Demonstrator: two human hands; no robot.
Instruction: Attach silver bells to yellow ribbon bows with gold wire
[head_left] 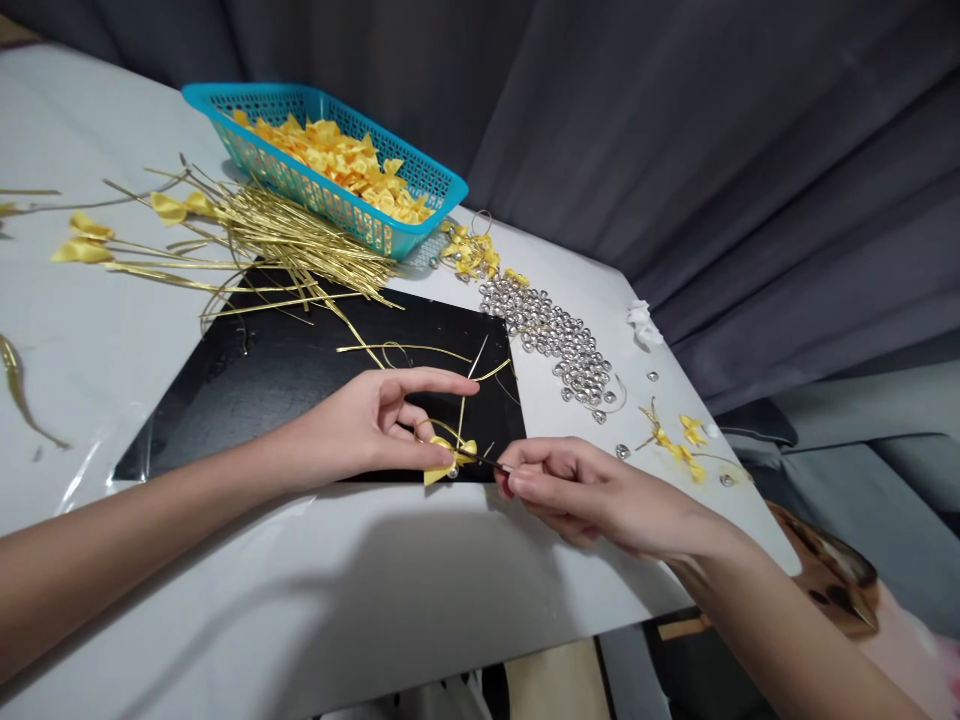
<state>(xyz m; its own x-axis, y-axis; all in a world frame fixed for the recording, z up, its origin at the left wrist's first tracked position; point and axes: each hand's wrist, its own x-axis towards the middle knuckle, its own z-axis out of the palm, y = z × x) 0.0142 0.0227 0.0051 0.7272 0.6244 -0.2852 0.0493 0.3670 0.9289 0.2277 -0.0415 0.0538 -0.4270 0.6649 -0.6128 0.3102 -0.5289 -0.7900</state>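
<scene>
My left hand [397, 425] is closed in a pinch on a yellow ribbon bow [441, 472] with a small silver bead at its middle. A strand of gold wire [461, 415] rises from the bow past my left fingertips. My right hand [577, 490] grips a thin dark rod [484, 460] whose far end reaches the bow; its exact kind I cannot make out. Both hands are over the near edge of a black board [300, 400]. Loose gold wire pieces [420, 349] lie on the board just beyond my left hand.
A blue basket [300, 180] full of yellow bows stands at the back. Beside it lie a bundle of gold wires [300, 240] and a pile of silver beads [562, 340]. More bows [679, 450] lie near the white table's [262, 610] right edge. A grey curtain [600, 120] hangs behind.
</scene>
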